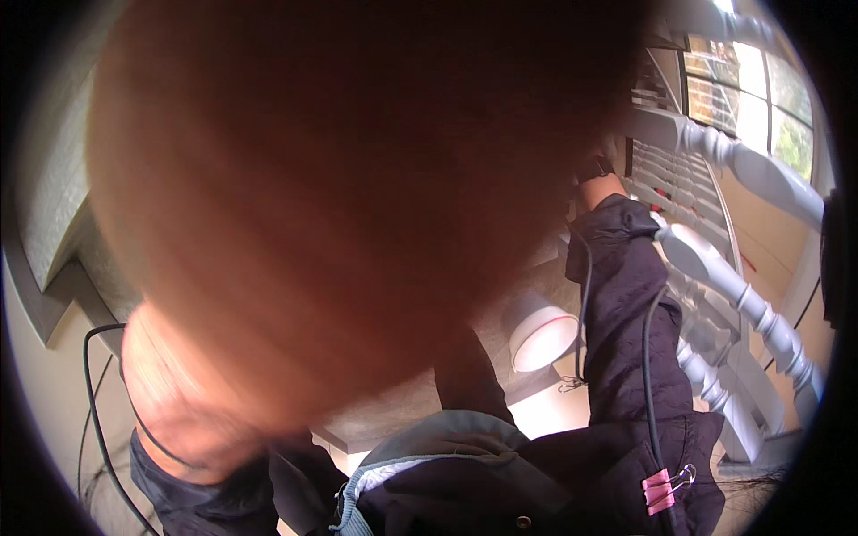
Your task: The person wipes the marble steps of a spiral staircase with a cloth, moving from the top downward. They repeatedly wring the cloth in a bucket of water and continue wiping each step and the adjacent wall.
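Note:
My left hand point(322, 221) is raised right up against the camera, blurred and dark, and it covers most of the upper middle of the view. Its fingers cannot be made out, nor whether they hold anything. My right arm stretches forward along white turned balusters point(744, 301). Only the wrist of my right hand point(601, 191), with a dark band point(595, 167) on it, shows clearly; the fingers are hidden behind the left hand. Below it, a white bucket point(544, 338) stands on a grey stair tread point(382, 415).
Grey-edged stairs point(60, 301) rise at the left. A black cable point(649, 375) runs along my right sleeve, held by a pink binder clip point(658, 492). Another cable point(90, 395) loops by my left arm. Beyond the balusters are another railing point(677, 181) and a window point(751, 94).

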